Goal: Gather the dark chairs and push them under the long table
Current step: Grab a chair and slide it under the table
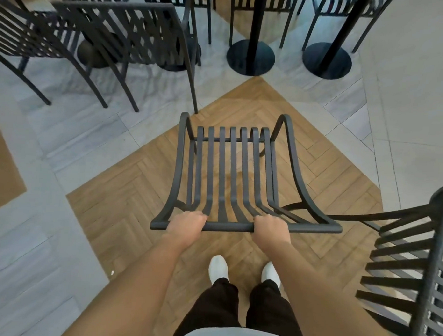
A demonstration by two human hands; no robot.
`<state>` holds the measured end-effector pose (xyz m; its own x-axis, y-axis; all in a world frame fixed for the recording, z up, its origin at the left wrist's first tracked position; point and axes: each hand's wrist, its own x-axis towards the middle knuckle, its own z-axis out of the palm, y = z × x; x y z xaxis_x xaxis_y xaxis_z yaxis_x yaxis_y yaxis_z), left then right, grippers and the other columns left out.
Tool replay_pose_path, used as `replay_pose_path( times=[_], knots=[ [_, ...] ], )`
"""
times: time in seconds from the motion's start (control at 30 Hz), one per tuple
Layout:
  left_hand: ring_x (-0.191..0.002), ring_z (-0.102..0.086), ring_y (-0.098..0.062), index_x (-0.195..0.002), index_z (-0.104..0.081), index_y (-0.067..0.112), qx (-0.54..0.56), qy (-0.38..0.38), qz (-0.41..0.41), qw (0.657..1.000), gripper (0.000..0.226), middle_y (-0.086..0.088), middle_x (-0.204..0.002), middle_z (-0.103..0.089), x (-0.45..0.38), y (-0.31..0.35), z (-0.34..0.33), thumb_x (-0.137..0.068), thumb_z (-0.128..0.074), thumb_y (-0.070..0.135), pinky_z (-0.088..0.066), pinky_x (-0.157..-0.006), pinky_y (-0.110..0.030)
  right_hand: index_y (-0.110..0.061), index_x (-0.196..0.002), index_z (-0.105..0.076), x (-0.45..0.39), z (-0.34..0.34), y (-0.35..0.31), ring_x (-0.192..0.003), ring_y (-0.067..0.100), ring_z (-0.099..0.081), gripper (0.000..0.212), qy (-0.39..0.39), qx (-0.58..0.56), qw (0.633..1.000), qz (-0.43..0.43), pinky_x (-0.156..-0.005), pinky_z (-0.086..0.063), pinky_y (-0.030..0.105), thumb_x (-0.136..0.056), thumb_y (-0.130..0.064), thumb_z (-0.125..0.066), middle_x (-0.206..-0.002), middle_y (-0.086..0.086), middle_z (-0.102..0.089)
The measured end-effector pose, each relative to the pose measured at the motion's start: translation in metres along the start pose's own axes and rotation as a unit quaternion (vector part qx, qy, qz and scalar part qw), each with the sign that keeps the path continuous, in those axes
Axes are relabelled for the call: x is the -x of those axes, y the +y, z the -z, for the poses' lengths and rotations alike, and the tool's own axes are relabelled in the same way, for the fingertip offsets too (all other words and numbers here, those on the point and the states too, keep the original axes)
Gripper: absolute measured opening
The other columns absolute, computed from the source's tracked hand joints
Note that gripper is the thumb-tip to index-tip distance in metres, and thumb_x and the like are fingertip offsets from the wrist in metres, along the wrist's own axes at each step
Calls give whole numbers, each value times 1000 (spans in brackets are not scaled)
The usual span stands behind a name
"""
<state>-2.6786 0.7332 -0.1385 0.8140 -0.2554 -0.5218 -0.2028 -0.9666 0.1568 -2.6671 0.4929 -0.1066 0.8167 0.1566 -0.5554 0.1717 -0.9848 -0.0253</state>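
Head view: both hands grip one dark chair's (231,173) top rail — left hand (187,223), right hand (272,228). Fingers curl round it.

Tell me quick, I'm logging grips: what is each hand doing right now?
Left hand: closed around the top rail of the chair in front.
Right hand: closed around the same rail, further right.

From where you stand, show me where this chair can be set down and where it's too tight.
Free: the wood floor under and ahead of the held chair, and the gap toward the two round table bases. Also pale tile far right. Crowded: upper left, where chairs cluster, and lower right beside another chair. Both hands, left and right, grip its top rail.
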Motion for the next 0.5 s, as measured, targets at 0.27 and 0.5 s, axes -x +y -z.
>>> replay_pose_path(
  times=[0.27, 0.5],
  knots=[
    [-96, -66, -24, -118, -62, 25, -30, 11, -17, 999, 27, 3, -111, -64, -24, -19, 15, -95, -56, 11, -54, -81, -41, -21, -111, -66, -24, 12, 5, -90, 20, -67, 19, 13, -7, 1000, 8, -77, -54, 33, -101, -28, -51, -98, 0, -68],
    [-101, -66, -26, -123, -62, 24, -32, 15, -11, 999, 30, 1, -116, -64, -62, -25, 39, -97, -56, 11, -52, -83, -41, -21, -110, -67, -57, 35, 6, -84, 19, -67, 18, 5, -3, 1000, -20, -77, -59, 35, -101, -24, -52, -93, -1, -67]
  ],
)
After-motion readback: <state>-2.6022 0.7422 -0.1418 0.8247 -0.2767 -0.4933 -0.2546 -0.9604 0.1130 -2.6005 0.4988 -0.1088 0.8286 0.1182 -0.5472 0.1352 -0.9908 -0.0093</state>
